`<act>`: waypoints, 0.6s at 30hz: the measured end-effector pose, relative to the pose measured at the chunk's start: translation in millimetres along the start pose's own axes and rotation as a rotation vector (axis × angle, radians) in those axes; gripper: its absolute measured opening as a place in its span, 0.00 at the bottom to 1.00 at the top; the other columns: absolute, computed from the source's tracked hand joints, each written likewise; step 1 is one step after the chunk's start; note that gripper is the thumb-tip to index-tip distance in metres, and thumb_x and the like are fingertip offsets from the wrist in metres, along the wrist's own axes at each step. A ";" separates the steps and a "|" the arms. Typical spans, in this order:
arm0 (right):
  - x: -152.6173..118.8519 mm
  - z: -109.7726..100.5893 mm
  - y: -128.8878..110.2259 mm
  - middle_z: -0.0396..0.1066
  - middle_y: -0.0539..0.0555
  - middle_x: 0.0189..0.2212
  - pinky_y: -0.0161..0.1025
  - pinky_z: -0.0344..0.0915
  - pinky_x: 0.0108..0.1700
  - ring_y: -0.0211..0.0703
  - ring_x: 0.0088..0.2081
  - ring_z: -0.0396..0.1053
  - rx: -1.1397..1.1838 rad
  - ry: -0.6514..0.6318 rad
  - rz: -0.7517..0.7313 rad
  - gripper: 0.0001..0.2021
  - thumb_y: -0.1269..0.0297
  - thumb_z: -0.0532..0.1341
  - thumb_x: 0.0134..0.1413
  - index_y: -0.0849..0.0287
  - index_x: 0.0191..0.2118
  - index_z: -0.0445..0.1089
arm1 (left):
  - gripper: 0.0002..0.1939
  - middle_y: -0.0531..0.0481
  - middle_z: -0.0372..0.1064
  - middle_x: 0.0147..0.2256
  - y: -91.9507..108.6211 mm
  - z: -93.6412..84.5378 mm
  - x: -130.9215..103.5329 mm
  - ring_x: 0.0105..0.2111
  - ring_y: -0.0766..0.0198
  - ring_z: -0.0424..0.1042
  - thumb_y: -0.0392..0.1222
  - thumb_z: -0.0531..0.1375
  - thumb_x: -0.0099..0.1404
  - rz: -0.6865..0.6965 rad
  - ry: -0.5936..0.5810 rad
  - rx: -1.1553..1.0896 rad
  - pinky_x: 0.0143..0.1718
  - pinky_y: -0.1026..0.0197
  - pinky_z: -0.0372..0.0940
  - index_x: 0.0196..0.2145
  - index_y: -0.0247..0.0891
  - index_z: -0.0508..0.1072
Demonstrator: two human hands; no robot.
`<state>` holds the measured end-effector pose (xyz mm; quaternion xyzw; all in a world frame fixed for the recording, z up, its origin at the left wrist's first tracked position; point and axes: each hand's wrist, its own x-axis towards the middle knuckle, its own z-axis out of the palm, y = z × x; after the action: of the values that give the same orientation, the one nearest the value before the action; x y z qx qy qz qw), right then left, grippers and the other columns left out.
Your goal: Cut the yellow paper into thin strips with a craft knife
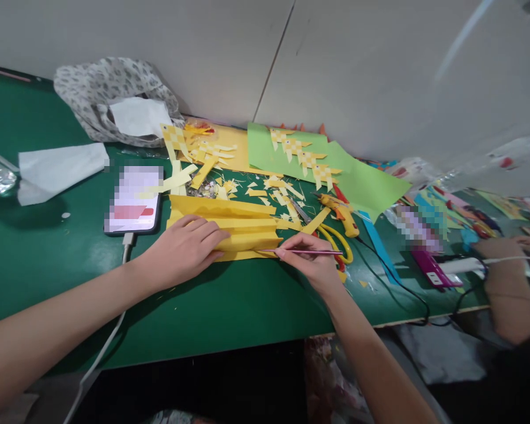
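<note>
A sheet of yellow paper point(247, 234) with several pleats across its width lies at the near side of the green table. My left hand point(191, 242) rests on its left part, fingers stretched over the folds and pressing down. In my right hand point(310, 259), a slim pink pen-like stick point(320, 252) is pinched between thumb and fingers. Its thin left end touches the paper along the lowest pleat; I cannot tell whether it is a pen or another tool. Yellow-handled scissors point(335, 241) lie just beyond my right hand, partly hidden by it.
A charging phone point(135, 197) lies left of the paper. Behind are yellow scraps point(258, 192), green sheets point(364, 176) with woven paper fish point(307, 159), and a yellow glue gun point(342, 213). A patterned cloth bag point(115, 76) stands against the wall. Another person's arm point(510, 288) is at right.
</note>
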<state>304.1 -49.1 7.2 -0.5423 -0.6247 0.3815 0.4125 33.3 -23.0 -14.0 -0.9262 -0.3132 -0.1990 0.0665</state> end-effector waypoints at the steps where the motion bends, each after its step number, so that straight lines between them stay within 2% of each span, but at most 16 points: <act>1: -0.1 -0.6 1.8 0.74 0.50 0.22 0.37 0.64 0.28 0.40 0.24 0.69 -0.001 0.002 0.002 0.08 0.62 0.71 0.42 0.57 0.24 0.73 | 0.10 0.45 0.71 0.38 -0.1 0.1 0.0 0.36 0.55 0.70 0.41 0.53 0.69 0.000 -0.001 0.002 0.39 0.53 0.62 0.44 0.35 0.68; 9: 5.2 -4.7 22.6 0.74 0.49 0.20 0.36 0.66 0.28 0.38 0.22 0.69 0.236 0.027 0.056 0.07 0.62 0.72 0.39 0.56 0.24 0.74 | 0.09 0.45 0.72 0.37 0.8 -1.6 0.1 0.36 0.55 0.70 0.40 0.54 0.68 0.010 0.020 0.027 0.39 0.54 0.62 0.44 0.34 0.68; 18: 2.8 -0.6 17.9 0.73 0.49 0.21 0.35 0.65 0.27 0.38 0.23 0.69 0.239 -0.012 0.072 0.09 0.62 0.72 0.39 0.57 0.24 0.73 | 0.11 0.43 0.73 0.38 -6.8 -1.3 -0.3 0.36 0.54 0.71 0.41 0.54 0.69 0.042 0.037 0.054 0.41 0.52 0.64 0.44 0.33 0.70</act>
<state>310.9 -44.2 -8.9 -0.5089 -0.5573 0.4711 0.4565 28.5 -18.1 -12.9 -0.9267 -0.2974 -0.2063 0.1014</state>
